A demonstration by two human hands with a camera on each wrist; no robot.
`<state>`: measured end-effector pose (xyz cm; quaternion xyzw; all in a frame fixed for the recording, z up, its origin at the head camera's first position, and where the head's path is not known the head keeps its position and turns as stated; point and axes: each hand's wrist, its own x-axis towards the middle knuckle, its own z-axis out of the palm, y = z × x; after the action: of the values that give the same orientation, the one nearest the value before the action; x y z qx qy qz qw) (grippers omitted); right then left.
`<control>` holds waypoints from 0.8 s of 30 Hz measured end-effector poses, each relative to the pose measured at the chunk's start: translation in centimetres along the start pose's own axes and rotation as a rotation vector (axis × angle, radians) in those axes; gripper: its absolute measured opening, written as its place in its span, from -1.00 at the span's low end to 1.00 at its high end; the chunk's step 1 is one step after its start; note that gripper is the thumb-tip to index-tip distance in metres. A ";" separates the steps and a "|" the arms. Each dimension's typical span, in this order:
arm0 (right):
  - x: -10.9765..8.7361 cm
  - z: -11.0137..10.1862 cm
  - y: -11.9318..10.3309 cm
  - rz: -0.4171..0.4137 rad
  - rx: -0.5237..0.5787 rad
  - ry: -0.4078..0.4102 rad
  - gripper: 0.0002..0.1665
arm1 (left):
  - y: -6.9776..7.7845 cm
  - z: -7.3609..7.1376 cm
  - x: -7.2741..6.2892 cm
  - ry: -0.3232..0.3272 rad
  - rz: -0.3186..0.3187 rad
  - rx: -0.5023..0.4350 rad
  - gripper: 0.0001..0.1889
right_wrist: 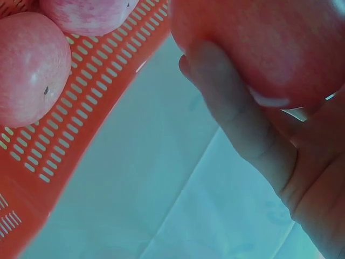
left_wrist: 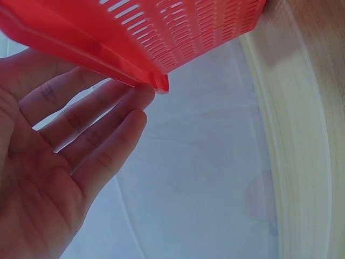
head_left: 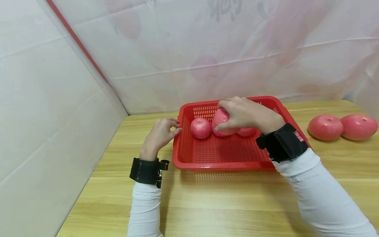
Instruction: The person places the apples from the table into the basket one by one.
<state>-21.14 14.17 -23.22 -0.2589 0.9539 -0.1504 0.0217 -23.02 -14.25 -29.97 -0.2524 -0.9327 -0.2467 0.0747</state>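
Observation:
My right hand (head_left: pixel 244 113) grips a pink-red apple (head_left: pixel 221 118) above the red plastic basket (head_left: pixel 225 165). In the right wrist view the thumb lies against that apple (right_wrist: pixel 269 48); the other fingers are mostly hidden. Inside the basket, one apple (head_left: pixel 201 127) sits toward the left and another (head_left: pixel 246 132) is partly covered by the right hand. At the basket's left rim, my left hand (head_left: pixel 158 136) touches the edge. The left wrist view has its fingers fairly straight, fingertips against the underside of the rim (left_wrist: pixel 108 70); the thumb is out of sight there.
Two more apples, a nearer one (head_left: pixel 325 127) and a farther-right one (head_left: pixel 359 127), lie side by side on the wooden table (head_left: pixel 225 204) right of the basket. A pale printed cloth (head_left: pixel 177 49) hangs behind the table, with another white sheet at the left.

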 end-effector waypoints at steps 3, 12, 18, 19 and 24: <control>0.2 0.2 -0.1 -0.011 -0.013 -0.007 -0.17 | 0.0 0.0 0.0 0.003 0.006 0.002 -0.83; 0.6 0.9 -0.7 0.000 -0.046 -0.052 -0.09 | 0.1 -0.1 0.1 0.002 0.003 0.012 -0.83; 0.9 1.5 -0.8 -0.010 -0.054 -0.076 -0.08 | 0.1 -0.1 0.0 0.001 0.001 0.007 -0.83; 1.0 1.6 -0.7 -0.011 -0.057 -0.086 -0.07 | 0.1 -0.1 0.0 0.001 0.001 0.004 -0.83; 1.3 2.4 -0.6 -0.010 -0.079 -0.128 -0.02 | 0.1 -0.1 0.0 -0.002 -0.003 0.004 -0.82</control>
<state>-21.64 12.37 -25.24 -0.2732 0.9545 -0.0956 0.0718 -23.00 -14.20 -29.87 -0.2510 -0.9336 -0.2446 0.0741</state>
